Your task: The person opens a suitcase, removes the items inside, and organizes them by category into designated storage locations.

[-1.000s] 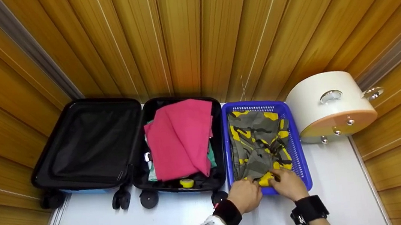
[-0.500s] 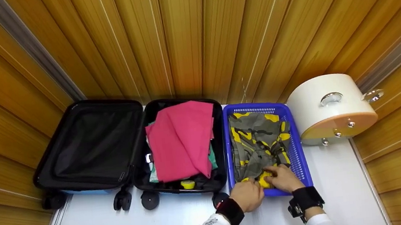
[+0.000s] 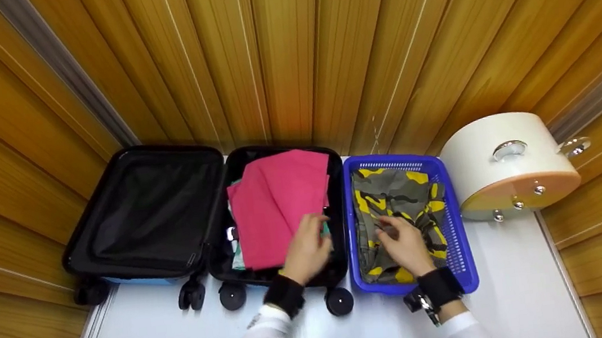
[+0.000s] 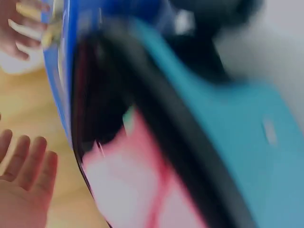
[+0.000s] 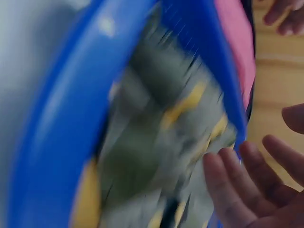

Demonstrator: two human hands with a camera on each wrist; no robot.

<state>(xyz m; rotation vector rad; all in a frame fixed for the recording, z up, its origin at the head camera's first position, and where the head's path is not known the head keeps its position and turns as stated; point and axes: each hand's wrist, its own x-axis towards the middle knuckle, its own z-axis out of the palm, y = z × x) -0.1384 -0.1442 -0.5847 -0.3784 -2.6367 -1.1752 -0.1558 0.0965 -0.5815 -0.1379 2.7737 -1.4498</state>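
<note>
My left hand [image 3: 307, 250] hangs over the front right part of the pink cloth [image 3: 277, 206], which lies in the open suitcase's packed half [image 3: 344, 215]. Nothing is in its grasp; the left wrist view has its fingers [image 4: 34, 159] spread and fairly straight. Above the camouflage garment [image 3: 393, 184] is my right hand [image 3: 407, 245], with fingers loosely bent and holding nothing. That grey, black and yellow garment lies spread inside the blue plastic basket [image 3: 459, 241]. Green fabric [image 3: 238, 255] shows from beneath the pink cloth.
To the left lies the suitcase's other half [image 3: 152, 208], with a black lining. Black wheels [image 3: 339, 301] stick out along the suitcase's front. A white rounded case [image 3: 495, 158] with metal handles stands right of the basket. Wooden-patterned walls [image 3: 287, 51] rise behind.
Both hands have let go of the garment's front edge. The left hand has moved left over the suitcase; the right has lifted and shifted up over the garment. The view has shifted slightly.
</note>
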